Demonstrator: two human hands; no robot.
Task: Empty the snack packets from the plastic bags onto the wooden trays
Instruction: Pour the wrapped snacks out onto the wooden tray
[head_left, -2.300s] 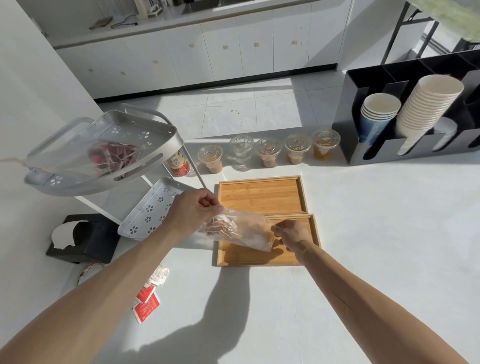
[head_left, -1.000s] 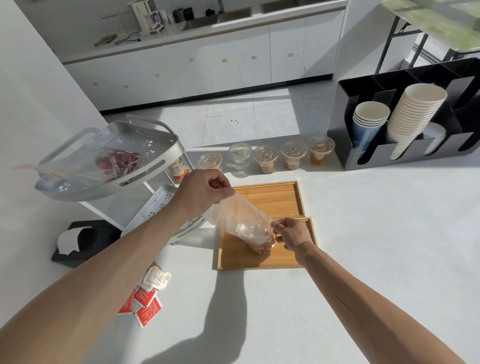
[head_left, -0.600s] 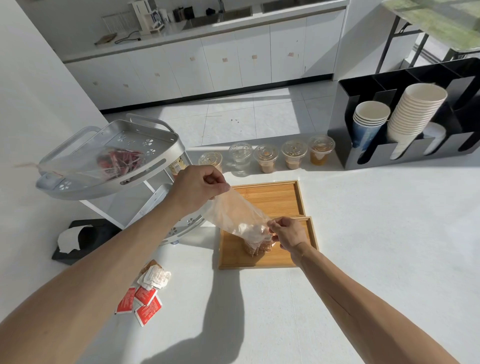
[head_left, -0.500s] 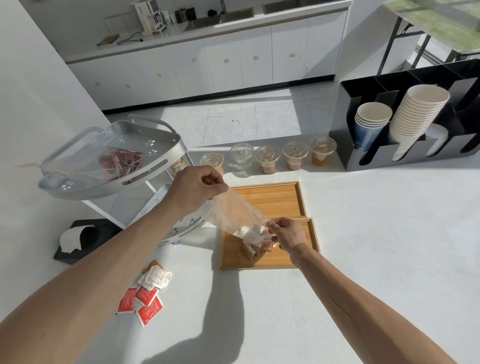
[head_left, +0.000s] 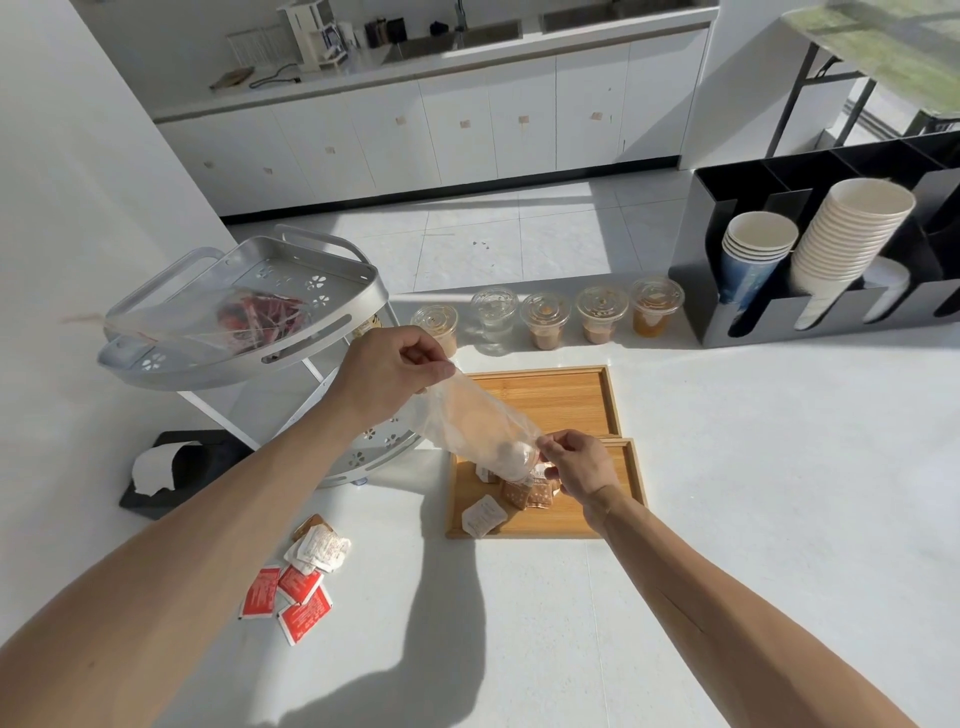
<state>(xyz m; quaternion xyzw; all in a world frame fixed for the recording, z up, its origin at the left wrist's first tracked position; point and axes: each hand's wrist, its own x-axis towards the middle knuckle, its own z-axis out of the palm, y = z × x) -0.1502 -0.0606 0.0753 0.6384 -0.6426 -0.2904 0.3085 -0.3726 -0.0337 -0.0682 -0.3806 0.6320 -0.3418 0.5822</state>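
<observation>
A clear plastic bag (head_left: 470, 426) hangs tilted, mouth down, over the near wooden tray (head_left: 613, 514). My left hand (head_left: 389, 371) pinches its upper closed end. My right hand (head_left: 574, 462) pinches the lower open edge. Brown and white snack packets (head_left: 519, 493) lie on the near tray below the bag's mouth. The far wooden tray (head_left: 550, 397) behind it holds nothing. A second plastic bag (head_left: 234, 325) with red packets rests on the top shelf of the grey metal rack (head_left: 332, 322).
Red and white packets (head_left: 296, 582) lie loose on the white table at front left. Lidded plastic cups (head_left: 545, 319) stand in a row behind the trays. A black holder with paper cups (head_left: 831, 249) is at right. A black tissue box (head_left: 171, 467) sits left.
My left hand has raised the bag's closed end, tipping its mouth downward. Snack packets have slid out of the bag onto the near tray.
</observation>
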